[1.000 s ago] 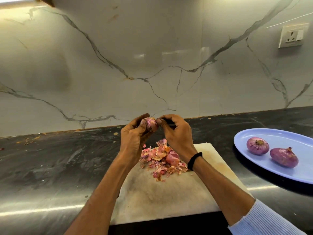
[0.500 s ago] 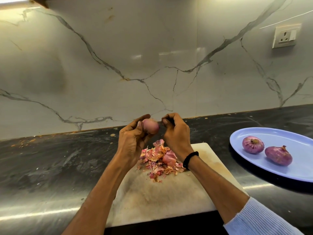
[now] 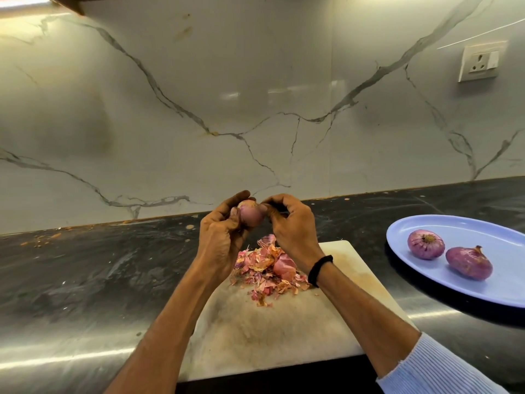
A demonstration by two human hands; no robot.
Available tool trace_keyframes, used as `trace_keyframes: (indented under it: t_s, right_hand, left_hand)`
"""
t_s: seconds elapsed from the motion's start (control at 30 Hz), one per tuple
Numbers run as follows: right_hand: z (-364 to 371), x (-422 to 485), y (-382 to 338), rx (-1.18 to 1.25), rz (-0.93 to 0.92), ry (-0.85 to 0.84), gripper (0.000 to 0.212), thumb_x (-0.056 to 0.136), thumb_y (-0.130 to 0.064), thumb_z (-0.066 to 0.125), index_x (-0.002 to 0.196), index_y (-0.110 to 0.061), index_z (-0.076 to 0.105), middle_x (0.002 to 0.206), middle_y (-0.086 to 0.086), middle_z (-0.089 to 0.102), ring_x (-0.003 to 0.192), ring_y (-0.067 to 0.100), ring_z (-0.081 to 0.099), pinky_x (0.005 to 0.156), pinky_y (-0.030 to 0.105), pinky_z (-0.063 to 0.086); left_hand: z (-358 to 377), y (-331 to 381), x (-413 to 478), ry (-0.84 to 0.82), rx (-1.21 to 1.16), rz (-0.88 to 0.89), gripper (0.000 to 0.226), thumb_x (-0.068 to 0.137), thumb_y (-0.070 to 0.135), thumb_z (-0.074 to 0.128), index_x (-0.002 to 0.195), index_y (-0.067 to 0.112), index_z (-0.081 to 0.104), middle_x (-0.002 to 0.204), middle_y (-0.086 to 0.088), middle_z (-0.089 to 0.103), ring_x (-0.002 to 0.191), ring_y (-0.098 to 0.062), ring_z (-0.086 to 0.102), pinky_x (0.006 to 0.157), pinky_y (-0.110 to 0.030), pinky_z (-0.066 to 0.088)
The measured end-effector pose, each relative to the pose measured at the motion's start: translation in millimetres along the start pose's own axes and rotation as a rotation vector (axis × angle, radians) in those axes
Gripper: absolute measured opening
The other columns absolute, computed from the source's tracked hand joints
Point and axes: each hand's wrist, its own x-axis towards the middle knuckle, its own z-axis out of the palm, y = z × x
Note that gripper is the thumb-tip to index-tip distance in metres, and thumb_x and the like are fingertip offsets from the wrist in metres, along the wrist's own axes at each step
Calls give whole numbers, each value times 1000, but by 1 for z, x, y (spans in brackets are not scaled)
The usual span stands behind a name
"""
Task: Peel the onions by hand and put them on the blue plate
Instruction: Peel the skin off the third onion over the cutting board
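A small purple onion (image 3: 251,214) is held up above the cutting board, gripped in my left hand (image 3: 220,237). My right hand (image 3: 292,226) is beside it, its thumb and fingertips pinching at the onion's top right side. Below the hands a heap of pink and orange onion skins (image 3: 267,268) lies on the white cutting board (image 3: 272,331). On the right, the blue plate (image 3: 483,285) holds two peeled purple onions (image 3: 425,244) (image 3: 469,263) side by side.
The board rests on a dark marbled counter (image 3: 85,274), with small skin crumbs along its back edge at the left (image 3: 42,240). A marble backsplash rises behind, with a wall socket (image 3: 481,62) at upper right.
My right hand's fingers drew a little away from the onion half a second ago and now pinch at it again. The onion has turned slightly in my left hand.
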Motion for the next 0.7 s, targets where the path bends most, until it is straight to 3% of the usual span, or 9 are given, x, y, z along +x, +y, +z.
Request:
trace_keyframes:
  t_s: [0.1,0.2,0.3,0.4,0.47,0.57,0.7]
  right_hand:
    - [1,-5,-1,-142,-107,23,10,96,-4,61,103,-3,68,98,1,63,89,9,56,78,9,48]
    - [3,-5,1,-235,-167,17,11,98,0,54,103,0,64,97,7,63,89,12,54,75,4,43]
    - [2,-5,1,-196,-112,23,13,98,3,49,100,-2,61,93,5,60,84,11,54,71,5,45]
    - [-2,-4,0,-100,-63,57,14,99,3,49,99,-8,58,91,0,61,80,6,56,70,7,46]
    - [-3,-5,-1,-93,-90,48,18,96,6,54,106,-7,61,101,3,63,91,10,59,79,7,47]
    - [0,-6,0,-158,-187,-9,40,87,8,63,123,-9,59,121,6,55,108,14,55,92,12,47]
    - [4,-4,6,-169,-266,-137,55,80,-6,76,129,-15,53,127,6,44,112,20,53,91,27,55]
  left_hand:
    - [1,-1,-2,-20,5,-23,35,103,-5,36,129,-3,59,126,-18,64,103,-25,71,81,-32,60]
    - [3,-1,-4,-49,-3,-45,32,103,-2,36,124,-2,62,120,-14,67,101,-25,72,76,-31,61]
    - [3,-1,-5,-37,-28,-68,32,103,-1,36,120,-1,64,118,-15,68,103,-29,72,75,-34,62]
    - [0,-2,-3,4,-21,-60,31,101,6,43,124,-1,63,123,-18,67,106,-32,70,84,-38,61]
    - [-2,-3,0,38,4,-34,37,93,14,52,126,1,63,124,-19,66,106,-31,70,87,-38,60]
    - [-5,-4,2,64,9,1,42,88,18,59,126,1,63,124,-23,66,108,-33,69,88,-39,60]
    - [-8,-2,5,96,24,40,37,93,18,58,126,2,63,117,-20,69,97,-26,72,79,-33,63]
